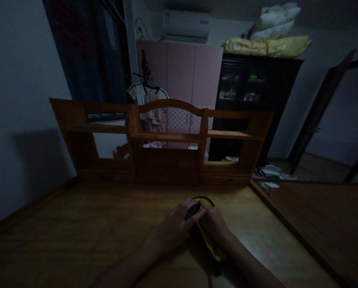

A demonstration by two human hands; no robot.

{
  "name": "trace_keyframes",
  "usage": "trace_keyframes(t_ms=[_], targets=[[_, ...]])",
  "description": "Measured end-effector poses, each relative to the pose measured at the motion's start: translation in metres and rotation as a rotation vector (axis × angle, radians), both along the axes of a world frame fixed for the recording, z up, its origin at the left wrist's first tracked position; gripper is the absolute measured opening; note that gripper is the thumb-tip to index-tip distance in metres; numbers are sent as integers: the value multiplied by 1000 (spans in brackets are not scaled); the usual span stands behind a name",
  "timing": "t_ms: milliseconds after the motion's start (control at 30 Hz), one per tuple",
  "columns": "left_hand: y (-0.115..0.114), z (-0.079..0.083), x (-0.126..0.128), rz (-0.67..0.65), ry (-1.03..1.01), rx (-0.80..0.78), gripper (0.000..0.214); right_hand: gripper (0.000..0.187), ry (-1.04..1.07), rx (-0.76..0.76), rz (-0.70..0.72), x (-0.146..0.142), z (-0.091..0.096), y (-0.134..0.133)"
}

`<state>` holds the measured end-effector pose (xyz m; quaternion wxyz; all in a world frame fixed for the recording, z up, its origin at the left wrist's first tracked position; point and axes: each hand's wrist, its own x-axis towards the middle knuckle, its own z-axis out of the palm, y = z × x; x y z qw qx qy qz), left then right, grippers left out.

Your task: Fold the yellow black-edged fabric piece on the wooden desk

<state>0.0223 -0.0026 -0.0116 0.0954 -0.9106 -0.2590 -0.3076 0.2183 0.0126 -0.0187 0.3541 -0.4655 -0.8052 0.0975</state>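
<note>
A yellow pouch (208, 239) with black edging lies slantwise on the wooden tabletop, its far end raised between my hands. My left hand (176, 221) curls its fingers round a dark, smooth, rounded object (192, 210) at the pouch's left side; the dim light hides what kind it is. Over the pouch's right side, my right hand (214, 221) grips the upper part with thumb and fingers, touching the left thumb. Part of the pouch is covered by the right hand and wrist. Its near end rests by my right forearm, with a dark strap or tab hanging there.
The wooden tabletop (107, 224) has a raised rim (289, 230) on the right. A wooden shelf unit (167, 138) closes off the back. A wall (26, 120) stands on the left. Papers (270, 185) lie beyond the right rim.
</note>
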Motion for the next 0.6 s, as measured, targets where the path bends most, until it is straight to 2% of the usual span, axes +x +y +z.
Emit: trace_keyframes(t_ms=[367,600], targets=[[1,-1,0,13,-3,20,89,26,82,16,117,-3,3,-5],[1,-2,1,18,4,41,80,31,92,15,128,-7,8,-9]])
